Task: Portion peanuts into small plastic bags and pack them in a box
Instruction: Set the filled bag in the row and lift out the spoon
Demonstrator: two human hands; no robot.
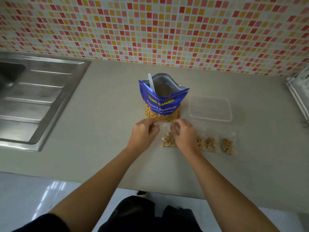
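Steel sink (33,97) left; mosaic-tiled wall (150,27) behind; wire rack (299,94) right.

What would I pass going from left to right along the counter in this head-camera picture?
Steel sink → left hand → small peanut bag both hands pinch → right hand → filled bags → last filled bag → wire rack. The blue pouch and clear box stand farther back, overlapping these, so left out.

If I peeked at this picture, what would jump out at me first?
Probably the big blue peanut bag standing open in the middle of the counter, a white spoon sticking out of it. Behind it, the wall tiles glow red, orange and yellow. In front of it, the left hand and right hand pinch the top of a small bag of peanuts.
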